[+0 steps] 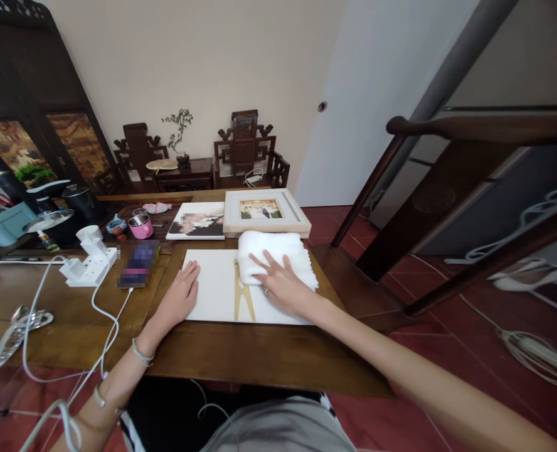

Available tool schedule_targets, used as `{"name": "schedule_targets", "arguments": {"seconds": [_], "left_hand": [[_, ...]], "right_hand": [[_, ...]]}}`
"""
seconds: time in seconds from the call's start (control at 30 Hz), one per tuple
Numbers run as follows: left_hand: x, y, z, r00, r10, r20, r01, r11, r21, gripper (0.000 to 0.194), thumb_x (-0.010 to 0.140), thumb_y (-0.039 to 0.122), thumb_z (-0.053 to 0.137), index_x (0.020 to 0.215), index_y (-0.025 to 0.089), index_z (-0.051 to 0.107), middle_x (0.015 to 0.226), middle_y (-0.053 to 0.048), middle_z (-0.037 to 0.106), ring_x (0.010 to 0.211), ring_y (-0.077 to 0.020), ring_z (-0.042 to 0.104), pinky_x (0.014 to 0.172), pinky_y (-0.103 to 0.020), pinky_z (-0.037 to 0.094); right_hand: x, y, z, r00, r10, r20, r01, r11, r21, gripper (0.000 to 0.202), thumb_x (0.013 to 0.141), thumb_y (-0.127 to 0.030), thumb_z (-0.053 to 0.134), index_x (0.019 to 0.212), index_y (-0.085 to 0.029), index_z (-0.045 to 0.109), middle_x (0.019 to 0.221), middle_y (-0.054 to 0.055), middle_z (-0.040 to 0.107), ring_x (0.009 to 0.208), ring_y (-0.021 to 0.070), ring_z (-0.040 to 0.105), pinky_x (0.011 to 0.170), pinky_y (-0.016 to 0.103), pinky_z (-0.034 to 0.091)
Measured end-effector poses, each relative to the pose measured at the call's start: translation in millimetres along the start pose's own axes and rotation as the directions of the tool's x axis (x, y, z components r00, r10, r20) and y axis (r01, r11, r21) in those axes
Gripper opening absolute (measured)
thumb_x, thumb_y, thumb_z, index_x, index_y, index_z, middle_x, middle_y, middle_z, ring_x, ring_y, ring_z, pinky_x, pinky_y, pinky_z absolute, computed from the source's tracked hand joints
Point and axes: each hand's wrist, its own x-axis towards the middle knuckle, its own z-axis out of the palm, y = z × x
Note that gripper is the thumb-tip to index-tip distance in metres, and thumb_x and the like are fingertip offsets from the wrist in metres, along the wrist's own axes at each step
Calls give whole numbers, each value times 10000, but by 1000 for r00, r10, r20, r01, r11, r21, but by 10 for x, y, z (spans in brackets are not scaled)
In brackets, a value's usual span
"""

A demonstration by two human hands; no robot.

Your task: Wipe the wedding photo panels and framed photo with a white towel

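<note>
A white board (207, 295) with a tan A-shaped marking lies flat on the wooden table. My left hand (183, 292) rests on the board's left edge, its fingers stretched out and nothing held. Over the board's upper right part lies a folded white towel (259, 246). My right hand (278, 282) presses down on the towel with the fingers spread, and part of the board is hidden beneath. Just behind the towel sits a light wooden picture frame (302, 220) holding a landscape picture. To its left is a canvas photo print (196, 221), partly pixelated.
A power strip (93, 267) with white cables and a blurred-out phone (138, 263) lie left on the table (259, 351). Beyond them are a pink cup (140, 227) and a dark pot (78, 201). A wooden chair (441, 169) stands close on the right.
</note>
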Motion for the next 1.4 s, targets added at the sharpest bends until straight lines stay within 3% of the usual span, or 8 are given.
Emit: {"name": "schedule_targets", "arguments": {"seconds": [0.23,0.33,0.47,0.73,0.87,1.0,1.27,1.4], "left_hand": [[-2,27,6,1000,3,-4,-3,1000,9,477,931,246,300,1367,130,454,1481,-142,394,1410,-242,293,1150,-515,233],[-1,35,4,1000,-1,-5,1,1000,19,481,929,239,293,1360,107,461,1481,-155,389,1411,-243,291,1152,-505,236],[2,26,0,1000,10,-6,-10,1000,2,477,926,232,308,1367,125,457,1481,-145,392,1409,-247,294,1148,-521,237],[0,-14,4,1000,8,-1,-8,1000,-2,479,930,244,309,1374,134,448,1484,-137,389,1407,-240,299,1152,-519,232],[2,-6,-2,1000,2,9,-2,1000,5,488,931,250,293,1368,100,450,1483,-157,383,1409,-242,294,1154,-507,232],[5,14,-12,1000,-7,9,7,1000,-8,482,928,250,308,1362,105,460,1477,-160,393,1408,-247,296,1156,-503,230],[5,19,2,1000,7,-2,-7,1000,9,478,931,246,297,1358,108,462,1476,-162,396,1406,-247,300,1154,-504,227],[4,24,-4,1000,6,0,-6,1000,4,476,932,247,299,1356,104,461,1477,-166,393,1406,-252,300,1148,-515,233]], "right_hand": [[-773,-409,18,988,-156,22,155,987,50,430,689,-7,437,997,-138,707,1573,101,155,1418,411,24,1069,714,146],[-953,-492,6,978,-201,59,194,975,108,446,657,-14,448,987,-156,713,1578,76,134,1418,402,-8,1074,717,106],[-822,-448,-57,982,-182,53,173,975,139,506,700,9,416,1107,-143,676,1571,94,163,1422,392,41,1079,701,155],[135,-203,-163,996,-60,71,52,992,112,615,769,18,389,1342,-166,511,1558,124,208,1405,426,141,1004,719,282],[389,-185,-135,998,-18,55,14,997,78,598,779,-13,426,1360,-141,486,1559,144,198,1397,447,145,999,731,262],[297,-297,-107,998,-23,57,20,998,54,594,771,-5,439,1346,-139,506,1562,144,190,1396,456,130,1014,718,255],[-405,-781,-159,984,-120,129,114,992,53,430,764,-68,510,1168,-132,639,1566,164,150,1388,490,87,1034,733,197],[-549,-868,-214,966,-174,193,152,981,121,443,750,-101,546,1179,-164,636,1570,145,139,1391,484,62,1030,744,184]]}}
